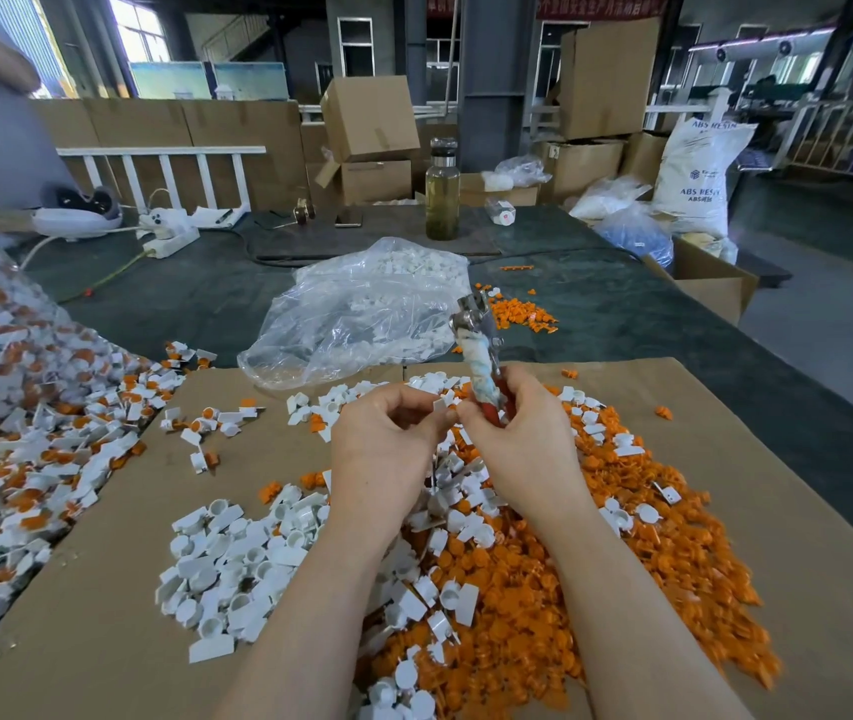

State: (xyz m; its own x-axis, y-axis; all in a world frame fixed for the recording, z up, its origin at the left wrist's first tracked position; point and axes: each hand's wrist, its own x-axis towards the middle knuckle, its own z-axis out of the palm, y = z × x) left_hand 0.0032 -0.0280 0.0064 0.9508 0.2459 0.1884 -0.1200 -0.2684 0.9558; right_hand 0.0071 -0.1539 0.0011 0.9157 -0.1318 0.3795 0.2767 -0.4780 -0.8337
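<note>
White part point(440, 405) pinched in left hand point(388, 439); right hand point(520, 441) grips pliers point(476, 350); bag point(357, 314) holds parts point(409, 263).

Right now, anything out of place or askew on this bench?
Yes: the cardboard box behind the table sits tilted on its stack. Some orange parts lie off the cardboard sheet. The pliers in the right hand have a rag-wrapped handle.

Left hand point(385, 439), right hand point(515, 439), both curled
</note>
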